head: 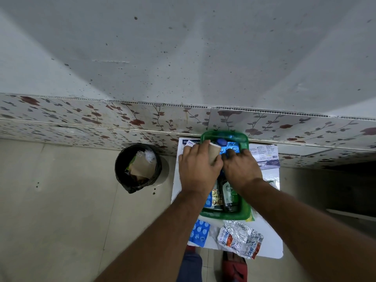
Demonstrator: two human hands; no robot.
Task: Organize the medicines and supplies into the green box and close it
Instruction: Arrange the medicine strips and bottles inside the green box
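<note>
White table [270, 237], left hand [198, 169] gripping roll [214, 152].

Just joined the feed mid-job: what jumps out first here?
Both hands meet over the green box on the white table: left hand grips a brown roll, right hand presses blue blister packs. A crumpled silver strip waits outside; a black bin stands left.
</note>
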